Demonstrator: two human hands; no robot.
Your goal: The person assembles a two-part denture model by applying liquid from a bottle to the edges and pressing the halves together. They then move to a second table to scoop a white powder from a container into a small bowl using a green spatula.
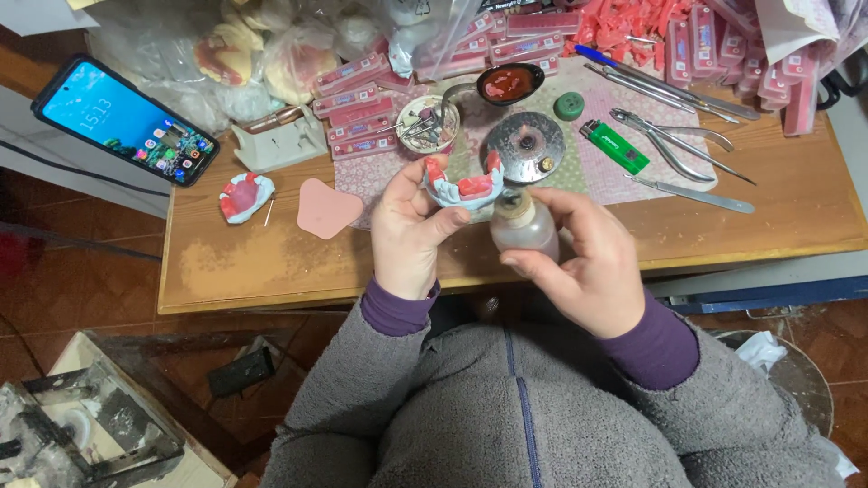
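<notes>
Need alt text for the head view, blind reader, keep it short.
Over a cluttered wooden table, the left hand holds a pale dental cast with red wax, while the right hand tilts a small bottle toward it. A phone, a green lighter and metal pliers lie around.

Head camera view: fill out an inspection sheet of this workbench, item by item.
Surface: wooden bench top, worn, with a patterned mat at the back.
Job's things: pale blue dental cast with red wax rims; small cloudy plastic bottle.
Clutter: second blue-and-red cast, pink wax sheet, round metal disc, green lighter, metal pliers, lit smartphone, red tooth cards, plastic bags.
Grippers: left hand holds the cast; right hand grips the bottle.
Cables: dark cable under the phone.
Surroundings: tiled floor, grey metal frame lower left.
</notes>
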